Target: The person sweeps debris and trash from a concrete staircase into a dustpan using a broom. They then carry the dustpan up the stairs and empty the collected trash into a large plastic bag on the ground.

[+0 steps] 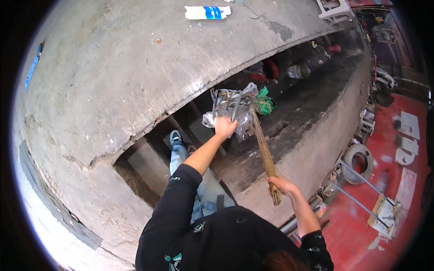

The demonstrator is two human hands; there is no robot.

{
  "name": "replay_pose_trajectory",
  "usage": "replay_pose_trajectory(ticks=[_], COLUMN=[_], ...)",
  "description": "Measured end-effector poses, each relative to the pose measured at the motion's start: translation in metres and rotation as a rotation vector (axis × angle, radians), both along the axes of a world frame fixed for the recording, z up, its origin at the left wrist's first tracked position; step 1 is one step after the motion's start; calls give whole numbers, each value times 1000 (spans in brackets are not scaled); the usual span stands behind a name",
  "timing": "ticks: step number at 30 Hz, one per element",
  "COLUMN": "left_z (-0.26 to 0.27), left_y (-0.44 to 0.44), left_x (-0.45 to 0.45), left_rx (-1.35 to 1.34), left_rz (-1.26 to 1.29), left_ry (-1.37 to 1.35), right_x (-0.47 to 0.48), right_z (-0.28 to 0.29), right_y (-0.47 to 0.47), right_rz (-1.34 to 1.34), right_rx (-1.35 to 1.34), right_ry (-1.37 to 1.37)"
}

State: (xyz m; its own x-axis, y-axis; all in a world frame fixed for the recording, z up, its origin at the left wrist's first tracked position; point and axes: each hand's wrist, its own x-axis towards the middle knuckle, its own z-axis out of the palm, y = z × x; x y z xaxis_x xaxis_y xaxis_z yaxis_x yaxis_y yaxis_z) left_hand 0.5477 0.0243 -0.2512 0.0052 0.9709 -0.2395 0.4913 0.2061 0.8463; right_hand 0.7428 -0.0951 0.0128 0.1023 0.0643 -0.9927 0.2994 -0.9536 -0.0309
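Note:
In my left hand [224, 127] is the handle of a loaded dustpan or scoop, its pan mostly hidden under crumpled clear plastic [243, 118] and debris. A green plastic bag [265, 101] lies at the right side of this load. My right hand [282, 185] grips the lower end of a long, rough wooden stick [262, 145]. The stick's far end touches the plastic and debris. Both hands are over a long sunken pit with steps, in which I stand.
Concrete floor [101, 67] borders the pit on the left, its edge chipped. A red bucket [270, 70] and a metal can [298, 71] lie deeper in the pit. A flattened carton [207, 13] lies on the floor. Beyond the right wall are a tyre [358, 163] and a plastic stool [335, 11].

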Motion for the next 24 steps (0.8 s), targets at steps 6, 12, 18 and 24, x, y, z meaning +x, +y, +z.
replay_pose_trajectory(ticks=[6,12,18,24], left_z=[33,92,135,164], left_y=[-14,-56,-103,-133], left_x=[12,7,-15,-45], left_rx=[7,-142,-55,-30], left_rz=[-43,-31,167,166], left_ry=[-33,-80,-121,-89], right_x=[25,46,30,1], right_z=[36,92,147,168], right_y=[-8,-48,-63,-79], right_rz=[35,23,188,214], right_rx=[-19,-44,-67,-78], right_ry=[-23,-27,-65,-84])
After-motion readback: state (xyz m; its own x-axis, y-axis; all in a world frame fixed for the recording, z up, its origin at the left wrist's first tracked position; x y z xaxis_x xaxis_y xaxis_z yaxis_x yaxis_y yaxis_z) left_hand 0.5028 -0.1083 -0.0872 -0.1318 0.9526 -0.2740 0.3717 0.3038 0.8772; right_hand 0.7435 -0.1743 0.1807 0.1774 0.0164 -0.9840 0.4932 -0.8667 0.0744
